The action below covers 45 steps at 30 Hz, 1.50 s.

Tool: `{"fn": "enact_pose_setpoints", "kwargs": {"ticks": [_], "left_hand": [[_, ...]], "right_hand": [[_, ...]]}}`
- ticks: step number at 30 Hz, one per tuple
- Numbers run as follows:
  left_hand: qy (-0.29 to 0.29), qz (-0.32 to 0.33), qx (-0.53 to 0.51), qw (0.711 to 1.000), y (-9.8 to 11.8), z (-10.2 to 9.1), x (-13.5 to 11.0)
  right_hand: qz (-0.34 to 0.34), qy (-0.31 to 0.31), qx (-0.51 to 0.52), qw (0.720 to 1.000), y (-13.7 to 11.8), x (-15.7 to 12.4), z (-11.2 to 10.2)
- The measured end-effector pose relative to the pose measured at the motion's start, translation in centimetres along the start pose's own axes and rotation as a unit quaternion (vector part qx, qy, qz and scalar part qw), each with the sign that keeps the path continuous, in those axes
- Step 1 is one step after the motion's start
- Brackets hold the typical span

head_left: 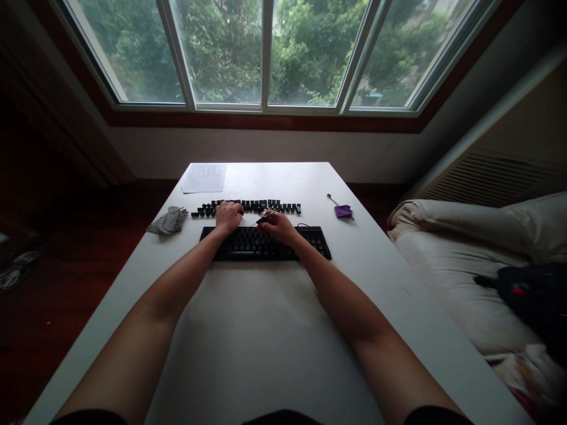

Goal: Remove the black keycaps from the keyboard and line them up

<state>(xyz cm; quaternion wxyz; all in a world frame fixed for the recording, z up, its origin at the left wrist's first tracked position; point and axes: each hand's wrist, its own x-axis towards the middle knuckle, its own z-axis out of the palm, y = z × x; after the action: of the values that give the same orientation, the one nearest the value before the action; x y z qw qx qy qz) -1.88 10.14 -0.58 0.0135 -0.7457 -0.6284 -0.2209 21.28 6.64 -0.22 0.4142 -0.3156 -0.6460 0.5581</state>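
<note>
A black keyboard (pixel 254 248) lies across the white table, its key surface partly hidden by my hands. Just behind it, loose black keycaps (pixel 283 206) are laid out in rows. My left hand (pixel 228 216) is at the keyboard's back left edge, beside those rows; its thumb and fingers close around a small dark piece that looks like a keycap. Over the middle of the keyboard, my right hand (pixel 278 225) pinches a small dark tool (pixel 264 218) with thin wire, which resembles a keycap puller. The fingers hide part of it.
A crumpled grey cloth (pixel 169 220) lies on the left side of the table (pixel 248 330). Printed paper (pixel 204 178) rests at the back left corner. To the right are a purple packet (pixel 343 211) and a small brush-like stick (pixel 332 199). A covered sofa (pixel 452 265) stands beyond the right edge.
</note>
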Motion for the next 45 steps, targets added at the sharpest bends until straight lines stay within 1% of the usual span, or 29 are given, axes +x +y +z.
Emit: {"fn": "enact_pose_setpoints", "kwargs": {"ticks": [6, 12, 19, 26, 32, 39, 42, 45], "left_hand": [[0.001, -0.017, 0.024, 1.000, 0.2, 0.0, 0.2], [-0.008, -0.035, 0.034, 0.999, 0.1, 0.2, 0.7], [-0.022, -0.057, 0.034, 0.998, -0.3, 0.0, 0.4], [-0.013, -0.058, 0.021, 0.998, -0.4, -0.1, 0.1], [-0.011, -0.061, 0.009, 0.998, -0.1, -0.4, -0.1], [0.004, -0.057, 0.000, 0.998, 0.4, -0.9, -0.7], [-0.005, -0.049, -0.003, 0.999, 1.0, -1.1, -1.4], [-0.025, -0.015, -0.011, 1.000, 1.8, -1.4, -2.2]], "right_hand": [[-0.006, 0.000, -0.015, 1.000, -0.1, -0.1, 0.2], [0.005, 0.004, -0.020, 1.000, -0.5, -0.2, 0.3], [-0.006, 0.019, -0.011, 1.000, -1.1, -0.2, 0.5], [0.009, 0.009, -0.010, 1.000, -1.6, -0.3, 0.6], [0.019, 0.017, -0.022, 0.999, -1.6, -0.4, 0.5], [0.009, 0.017, -0.082, 0.996, -1.6, -0.4, 0.1], [0.017, 0.012, -0.119, 0.993, -2.0, -0.6, 0.2], [0.024, 0.006, -0.152, 0.988, -2.6, -0.9, 0.4]]}}
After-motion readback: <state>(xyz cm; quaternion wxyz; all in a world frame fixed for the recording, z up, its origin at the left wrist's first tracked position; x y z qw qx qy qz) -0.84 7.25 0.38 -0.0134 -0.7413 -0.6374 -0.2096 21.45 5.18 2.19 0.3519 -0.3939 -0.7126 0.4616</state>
